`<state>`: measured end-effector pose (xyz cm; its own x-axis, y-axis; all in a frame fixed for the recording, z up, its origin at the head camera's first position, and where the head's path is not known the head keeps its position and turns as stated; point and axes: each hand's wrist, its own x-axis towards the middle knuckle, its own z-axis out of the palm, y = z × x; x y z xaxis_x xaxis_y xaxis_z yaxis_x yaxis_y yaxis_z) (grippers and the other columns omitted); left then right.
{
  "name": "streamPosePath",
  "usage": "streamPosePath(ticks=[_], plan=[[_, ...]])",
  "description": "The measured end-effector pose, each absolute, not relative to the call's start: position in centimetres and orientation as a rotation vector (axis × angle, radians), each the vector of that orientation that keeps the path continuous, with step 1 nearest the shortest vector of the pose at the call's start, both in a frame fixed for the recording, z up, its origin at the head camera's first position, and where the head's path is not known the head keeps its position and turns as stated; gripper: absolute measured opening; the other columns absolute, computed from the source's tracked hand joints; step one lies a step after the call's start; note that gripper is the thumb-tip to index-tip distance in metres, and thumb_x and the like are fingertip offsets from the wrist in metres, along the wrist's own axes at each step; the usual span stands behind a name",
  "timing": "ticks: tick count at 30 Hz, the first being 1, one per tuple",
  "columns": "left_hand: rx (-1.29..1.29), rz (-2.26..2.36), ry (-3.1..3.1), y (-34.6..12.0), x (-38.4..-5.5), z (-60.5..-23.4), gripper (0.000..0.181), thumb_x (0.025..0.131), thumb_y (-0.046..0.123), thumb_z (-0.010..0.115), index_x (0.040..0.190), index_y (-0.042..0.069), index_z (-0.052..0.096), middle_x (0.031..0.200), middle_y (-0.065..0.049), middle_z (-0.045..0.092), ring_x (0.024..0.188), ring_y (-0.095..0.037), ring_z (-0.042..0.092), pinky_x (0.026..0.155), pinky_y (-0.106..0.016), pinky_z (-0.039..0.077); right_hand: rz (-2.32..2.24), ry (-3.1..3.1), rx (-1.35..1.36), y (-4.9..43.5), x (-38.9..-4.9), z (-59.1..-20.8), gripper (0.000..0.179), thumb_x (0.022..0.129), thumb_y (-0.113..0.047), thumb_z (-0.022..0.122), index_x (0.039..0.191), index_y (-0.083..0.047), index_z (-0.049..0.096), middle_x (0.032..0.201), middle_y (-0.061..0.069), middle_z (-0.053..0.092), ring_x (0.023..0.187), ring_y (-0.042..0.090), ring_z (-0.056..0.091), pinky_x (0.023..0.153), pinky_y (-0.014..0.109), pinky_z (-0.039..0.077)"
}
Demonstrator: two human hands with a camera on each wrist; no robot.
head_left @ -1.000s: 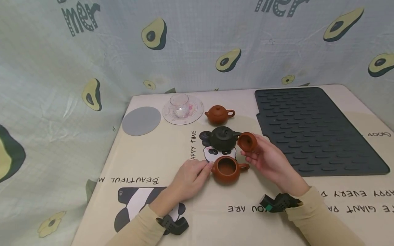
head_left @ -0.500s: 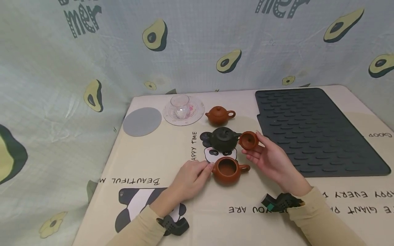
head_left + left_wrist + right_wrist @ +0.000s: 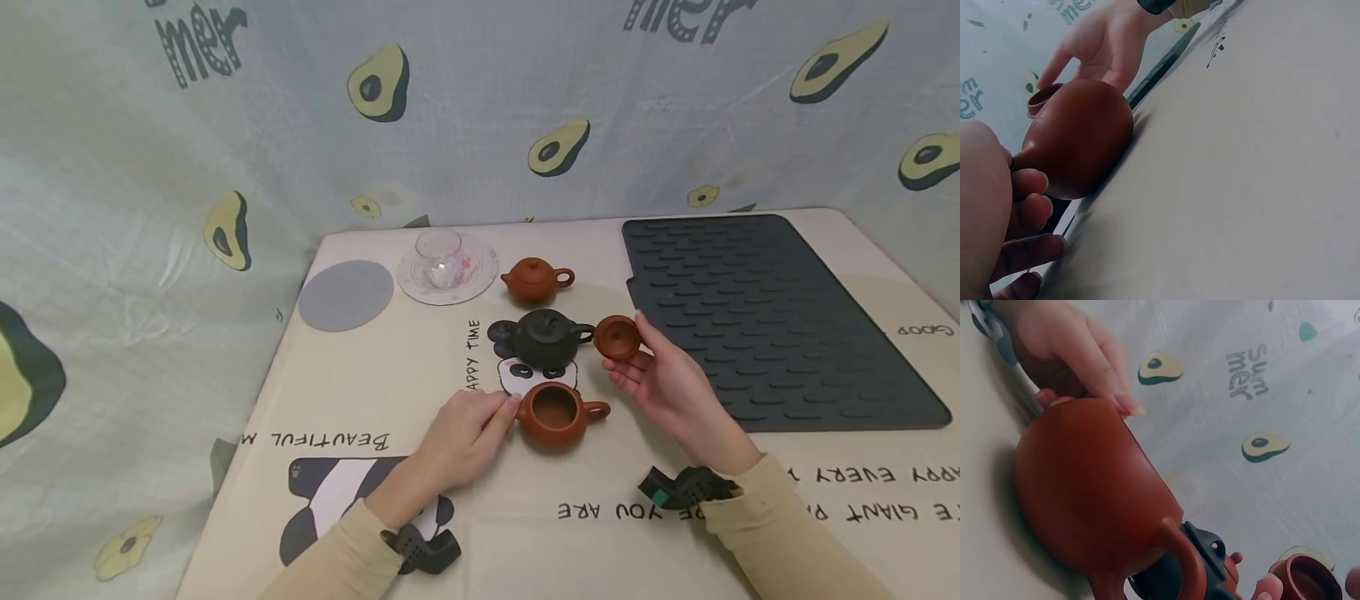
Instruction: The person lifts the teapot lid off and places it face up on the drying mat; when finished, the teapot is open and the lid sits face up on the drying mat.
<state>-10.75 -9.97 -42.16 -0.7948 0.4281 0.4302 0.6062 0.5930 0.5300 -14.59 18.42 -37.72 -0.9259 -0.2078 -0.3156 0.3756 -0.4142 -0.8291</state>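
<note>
A lidless reddish-brown teapot (image 3: pixel 553 429) stands on the tablecloth, its round mouth facing up. My left hand (image 3: pixel 465 437) pinches its spout between thumb and fingers; the left wrist view shows the spout (image 3: pixel 1022 157) partly hidden by that hand. To the right, my right hand (image 3: pixel 671 392) holds a small reddish-brown lid (image 3: pixel 618 338) by its edge, raised and tipped so its hollow underside faces me. Near the lid stands a dark teapot (image 3: pixel 545 337) with its lid on. The open teapot's handle (image 3: pixel 1188 562) points toward my right side.
Farther back stands another reddish-brown lidded teapot (image 3: pixel 533 281). A clear glass cup (image 3: pixel 439 254) rests on a patterned round plate (image 3: pixel 480 283), beside a grey round mat (image 3: pixel 346 296). A dark ridged mat (image 3: pixel 780 333) covers the right side. An avocado-print curtain (image 3: pixel 480 100) hangs behind.
My right hand has moved slightly right with the lid, away from the dark teapot's handle, turning the underside more toward me. My left hand stays at the spout.
</note>
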Motion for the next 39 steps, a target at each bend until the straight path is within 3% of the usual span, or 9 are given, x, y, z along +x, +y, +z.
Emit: streamPosePath(ticks=[9,14,20,23,26,30,32,37,39], plan=[[-0.851,-1.0,-2.57,-10.0,-10.9,-42.1,0.036,0.107,0.023,0.052,0.071,0.023,0.053,0.061,0.014,0.043,0.06,-0.009,0.048,0.061,-0.029,0.04,-2.271,1.758,0.139,19.7,-15.7,-37.7,0.043,0.1,-0.022,0.069,0.132,-0.011,0.043,0.119,0.004,0.055,0.094,0.016,0.051,0.076,0.023,0.045],[-0.851,-1.005,-2.569,-10.2,-10.8,-42.2,0.036,0.106,0.022,0.054,0.07,0.023,0.052,0.06,0.014,0.042,0.059,-0.008,0.047,0.06,-0.027,0.039,-2.188,1.942,0.142,22.2,-17.2,-38.3,0.05,0.098,-0.028,0.072,0.134,-0.012,0.041,0.118,0.007,0.049,0.089,0.017,0.044,0.072,0.023,0.044],[-0.872,-1.031,-2.536,-10.2,-10.9,-42.4,0.035,0.106,0.023,0.054,0.071,0.023,0.053,0.061,0.014,0.043,0.06,-0.008,0.048,0.06,-0.026,0.039,-1.937,2.215,0.184,26.4,-19.1,-38.8,0.045,0.099,-0.036,0.07,0.126,-0.017,0.04,0.111,-0.002,0.057,0.088,0.016,0.048,0.073,0.023,0.048],[-0.878,-1.028,-2.53,-10.1,-10.8,-42.4,0.035,0.106,0.023,0.053,0.071,0.023,0.054,0.062,0.014,0.043,0.061,-0.007,0.048,0.061,-0.027,0.039,-1.787,2.345,0.188,28.5,-19.9,-38.6,0.051,0.099,-0.039,0.068,0.127,-0.008,0.039,0.11,0.004,0.053,0.081,0.014,0.051,0.072,0.025,0.048],[-0.886,-1.026,-2.523,-9.9,-10.9,-42.4,0.036,0.107,0.024,0.052,0.071,0.024,0.053,0.061,0.015,0.043,0.06,-0.007,0.047,0.061,-0.027,0.039,-1.554,2.558,0.216,30.7,-20.4,-38.2,0.067,0.099,-0.047,0.065,0.133,0.005,0.038,0.115,0.012,0.047,0.078,0.014,0.053,0.07,0.027,0.048],[-0.883,-1.012,-2.525,-9.5,-11.0,-42.2,0.036,0.107,0.024,0.052,0.07,0.024,0.053,0.061,0.015,0.043,0.061,-0.008,0.048,0.063,-0.029,0.04,-1.279,2.821,0.288,33.9,-21.0,-37.9,0.086,0.097,-0.051,0.063,0.14,0.017,0.034,0.121,0.027,0.047,0.077,0.019,0.058,0.064,0.029,0.049],[-0.866,-0.983,-2.543,-9.6,-10.9,-42.1,0.036,0.107,0.024,0.052,0.071,0.024,0.052,0.061,0.015,0.043,0.061,-0.008,0.049,0.065,-0.031,0.042,-1.173,2.923,0.331,35.1,-21.3,-38.0,0.088,0.097,-0.05,0.063,0.141,0.019,0.032,0.125,0.035,0.045,0.085,0.031,0.059,0.068,0.038,0.051],[-0.831,-0.92,-2.584,-10.0,-10.5,-42.1,0.034,0.107,0.024,0.052,0.073,0.025,0.053,0.062,0.015,0.043,0.062,-0.01,0.05,0.069,-0.035,0.044,-1.079,3.012,0.492,37.5,-21.9,-38.5,0.089,0.097,-0.05,0.061,0.144,0.019,0.031,0.133,0.041,0.041,0.104,0.05,0.052,0.071,0.046,0.049],[-0.839,-0.923,-2.584,-9.8,-10.5,-42.2,0.034,0.107,0.024,0.052,0.073,0.025,0.053,0.062,0.016,0.043,0.062,-0.01,0.05,0.069,-0.035,0.044,-1.107,2.988,0.545,38.5,-22.0,-38.5,0.091,0.098,-0.051,0.06,0.147,0.019,0.028,0.135,0.042,0.04,0.104,0.049,0.054,0.07,0.043,0.049]])
